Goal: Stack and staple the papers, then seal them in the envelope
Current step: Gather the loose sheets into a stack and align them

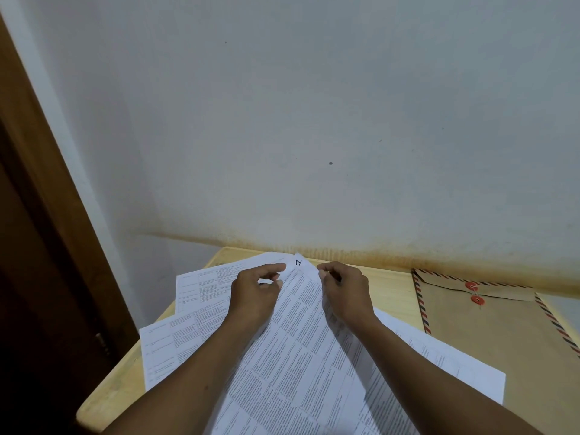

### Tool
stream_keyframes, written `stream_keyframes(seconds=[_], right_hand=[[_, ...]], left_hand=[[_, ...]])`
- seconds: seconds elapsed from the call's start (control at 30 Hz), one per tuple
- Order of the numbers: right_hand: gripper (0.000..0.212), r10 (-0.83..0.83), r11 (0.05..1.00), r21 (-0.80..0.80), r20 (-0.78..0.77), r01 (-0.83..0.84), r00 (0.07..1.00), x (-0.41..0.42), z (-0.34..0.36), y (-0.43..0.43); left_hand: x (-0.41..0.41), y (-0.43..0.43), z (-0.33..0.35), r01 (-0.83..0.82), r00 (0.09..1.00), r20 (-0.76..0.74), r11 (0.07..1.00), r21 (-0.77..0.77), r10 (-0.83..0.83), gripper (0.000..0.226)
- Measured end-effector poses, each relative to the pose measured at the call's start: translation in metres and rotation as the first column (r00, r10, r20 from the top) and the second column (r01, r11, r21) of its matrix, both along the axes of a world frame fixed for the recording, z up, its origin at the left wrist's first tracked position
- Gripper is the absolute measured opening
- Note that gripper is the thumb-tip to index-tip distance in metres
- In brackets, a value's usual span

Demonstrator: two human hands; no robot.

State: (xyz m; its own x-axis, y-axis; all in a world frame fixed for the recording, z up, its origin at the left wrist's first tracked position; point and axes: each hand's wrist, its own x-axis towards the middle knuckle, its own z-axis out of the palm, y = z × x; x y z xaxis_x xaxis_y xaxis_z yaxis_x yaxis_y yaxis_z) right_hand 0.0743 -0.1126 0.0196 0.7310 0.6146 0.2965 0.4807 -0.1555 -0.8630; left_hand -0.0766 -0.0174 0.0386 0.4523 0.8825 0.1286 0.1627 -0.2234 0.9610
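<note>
**A:** Where is the top sheet [301, 340]?

**B:** It is on the heap of papers [175, 346] in the middle of the table [392, 290], between the two forearms. Its long axis runs from the near edge away toward the wall [314, 120], leaning a little right. The far corner points at the wall and has a pen mark on its tip.

**A:** And the hands?

**B:** The left hand [254, 296] pinches the sheet's left edge just below that corner, thumb against forefinger, with the other fingers curled. The right hand [345, 293] has its fingers curled onto the right edge, just across the tip.

**A:** How many papers?

**B:** At least four printed sheets, fanned out: the top one, two poking out on the left and one on the right. The overlaps hide any more.

**A:** The envelope [489, 334]?

**B:** One, brown with a striped border, lying flat on the table's right side. Its long axis runs near to far, with the flap end toward the wall. Two red buttons [471, 286] sit at that end. The right-hand sheet covers its near left corner. A dark door [47, 277] stands at the left.
</note>
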Motion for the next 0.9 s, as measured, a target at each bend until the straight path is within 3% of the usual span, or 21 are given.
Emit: stream_keyframes(seconds=[0.2, 0.9], right_hand=[[0.021, 0.009, 1.0, 0.013, 0.036, -0.009, 0.999, -0.0019, -0.0004, -0.0005], [0.035, 0.092, 0.991, -0.096, 0.039, -0.088, 0.995, 0.0033, -0.0003, 0.0012]], left_hand=[[0.0014, 0.0014, -0.001, -0.035, 0.999, 0.024, 0.999, 0.001, 0.035, 0.018], [0.0012, 0.0058, -0.001, -0.048, 0.999, 0.021, 0.999, -0.021, 0.049, 0.021]])
